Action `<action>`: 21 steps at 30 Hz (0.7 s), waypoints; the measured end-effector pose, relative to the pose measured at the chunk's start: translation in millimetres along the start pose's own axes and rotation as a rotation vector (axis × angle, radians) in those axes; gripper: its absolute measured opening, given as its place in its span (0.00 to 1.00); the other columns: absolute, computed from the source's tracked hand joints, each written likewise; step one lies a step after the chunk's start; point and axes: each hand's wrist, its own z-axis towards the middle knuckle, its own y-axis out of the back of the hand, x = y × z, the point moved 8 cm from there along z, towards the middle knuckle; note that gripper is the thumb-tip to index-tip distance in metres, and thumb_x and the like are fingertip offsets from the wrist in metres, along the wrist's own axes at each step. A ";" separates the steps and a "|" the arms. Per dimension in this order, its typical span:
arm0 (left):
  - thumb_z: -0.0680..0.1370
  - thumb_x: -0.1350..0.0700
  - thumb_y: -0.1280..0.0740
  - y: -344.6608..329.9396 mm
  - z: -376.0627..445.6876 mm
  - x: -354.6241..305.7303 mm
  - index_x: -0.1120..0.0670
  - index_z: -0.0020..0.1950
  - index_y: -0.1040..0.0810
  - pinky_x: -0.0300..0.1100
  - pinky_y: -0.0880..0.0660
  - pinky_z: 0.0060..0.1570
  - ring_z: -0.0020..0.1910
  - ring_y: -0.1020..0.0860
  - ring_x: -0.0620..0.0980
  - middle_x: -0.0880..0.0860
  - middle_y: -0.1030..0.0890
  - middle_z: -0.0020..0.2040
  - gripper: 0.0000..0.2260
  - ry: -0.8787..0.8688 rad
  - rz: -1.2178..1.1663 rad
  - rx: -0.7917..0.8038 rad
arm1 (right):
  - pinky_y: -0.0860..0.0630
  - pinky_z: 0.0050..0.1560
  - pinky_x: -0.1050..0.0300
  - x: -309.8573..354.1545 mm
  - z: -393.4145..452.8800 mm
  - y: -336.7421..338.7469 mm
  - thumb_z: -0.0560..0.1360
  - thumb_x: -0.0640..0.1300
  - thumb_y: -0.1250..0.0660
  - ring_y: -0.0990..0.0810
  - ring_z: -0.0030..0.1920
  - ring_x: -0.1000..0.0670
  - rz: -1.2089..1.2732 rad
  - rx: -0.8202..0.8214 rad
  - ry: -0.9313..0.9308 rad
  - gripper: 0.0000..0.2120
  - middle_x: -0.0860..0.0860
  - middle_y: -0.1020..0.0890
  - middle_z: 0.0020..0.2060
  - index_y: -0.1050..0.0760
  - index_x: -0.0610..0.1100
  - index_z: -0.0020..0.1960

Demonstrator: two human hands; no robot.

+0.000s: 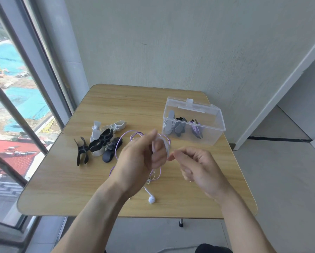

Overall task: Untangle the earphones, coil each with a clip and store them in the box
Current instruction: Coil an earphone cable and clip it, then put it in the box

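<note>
My left hand (138, 157) is raised over the middle of the table with white earphone cable (164, 143) looped around its fingers. My right hand (195, 165) pinches the same white cable at its fingertips, close beside the left. A purple cable (120, 143) tangles with the white one beneath my hands, partly hidden. One white earbud (151, 199) lies on the table near the front edge. A clear plastic box (193, 123), lid open, stands at the back right and holds coiled earphones in grey clips.
A heap of black, white and grey cable clips (100, 141) lies left of my hands. The wooden table (61, 189) stands against a wall, with a window to the left and open floor to the right.
</note>
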 end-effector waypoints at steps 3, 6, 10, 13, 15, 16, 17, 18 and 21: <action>0.79 0.50 0.41 8.6 3.0 -8.1 0.59 0.45 0.25 0.41 0.31 0.36 0.36 0.24 0.52 0.55 0.22 0.37 0.13 -0.076 -0.086 -0.023 | 0.45 0.28 0.55 -6.6 -0.8 -12.2 0.83 0.43 0.37 0.41 0.27 0.51 -0.136 0.044 -0.002 0.12 0.51 0.37 0.25 0.17 0.44 0.46; 0.77 0.51 0.40 24.7 5.0 -11.4 0.60 0.60 0.22 0.49 0.29 0.50 0.57 0.18 0.55 0.57 0.16 0.55 0.18 -0.155 0.091 -0.131 | 0.39 0.31 0.58 -9.9 -3.9 -26.8 0.83 0.44 0.38 0.37 0.28 0.52 -0.248 0.139 0.000 0.10 0.53 0.33 0.25 0.18 0.44 0.50; 0.76 0.45 0.37 15.1 -2.3 -16.1 0.51 0.62 0.23 0.48 0.29 0.62 0.63 0.23 0.44 0.45 0.18 0.60 0.17 -0.288 0.573 -0.132 | 0.37 0.33 0.53 -1.8 -7.3 -35.7 0.82 0.49 0.36 0.35 0.30 0.49 -0.286 0.234 0.020 0.13 0.49 0.31 0.25 0.17 0.42 0.49; 0.81 0.47 0.42 5.9 -4.4 -12.1 0.55 0.51 0.25 0.57 0.29 0.59 0.49 0.23 0.48 0.46 0.19 0.48 0.13 -0.353 0.902 -0.083 | 0.34 0.29 0.58 14.3 -7.6 -24.0 0.81 0.46 0.35 0.36 0.28 0.51 -0.178 0.172 0.073 0.12 0.47 0.32 0.25 0.16 0.41 0.46; 0.82 0.50 0.43 -0.1 -5.7 -10.0 0.55 0.44 0.26 0.52 0.31 0.53 0.40 0.25 0.48 0.43 0.21 0.39 0.13 -0.371 1.026 -0.024 | 0.37 0.28 0.62 21.6 -7.7 -9.9 0.79 0.47 0.35 0.38 0.26 0.52 -0.114 0.084 0.101 0.12 0.49 0.34 0.23 0.15 0.42 0.44; 0.82 0.50 0.43 -3.7 -6.6 -9.1 0.55 0.42 0.25 0.47 0.33 0.49 0.36 0.26 0.48 0.43 0.22 0.35 0.14 -0.374 1.055 0.018 | 0.38 0.29 0.61 23.3 -7.5 -2.5 0.78 0.49 0.34 0.38 0.26 0.52 -0.095 0.042 0.109 0.13 0.50 0.35 0.23 0.16 0.44 0.42; 0.82 0.49 0.42 -7.0 -7.2 -7.5 0.56 0.41 0.24 0.43 0.34 0.44 0.33 0.28 0.50 0.45 0.23 0.33 0.16 -0.364 1.063 0.059 | 0.40 0.29 0.60 24.0 -7.5 3.8 0.77 0.50 0.34 0.39 0.26 0.51 -0.086 0.011 0.112 0.13 0.50 0.36 0.23 0.16 0.45 0.40; 0.81 0.49 0.42 -9.6 -7.1 -5.7 0.58 0.39 0.23 0.41 0.34 0.38 0.32 0.30 0.53 0.50 0.25 0.31 0.18 -0.344 1.062 0.090 | 0.41 0.29 0.58 23.6 -7.6 8.7 0.76 0.53 0.33 0.39 0.26 0.50 -0.079 -0.011 0.112 0.14 0.50 0.37 0.23 0.16 0.45 0.39; 0.79 0.47 0.41 -9.4 -5.5 -0.4 0.55 0.33 0.28 0.42 0.39 0.30 0.29 0.38 0.52 0.54 0.35 0.29 0.18 -0.191 0.942 0.120 | 0.43 0.29 0.49 21.9 -9.4 15.6 0.71 0.57 0.30 0.42 0.27 0.48 -0.057 -0.040 0.096 0.17 0.49 0.38 0.23 0.17 0.44 0.36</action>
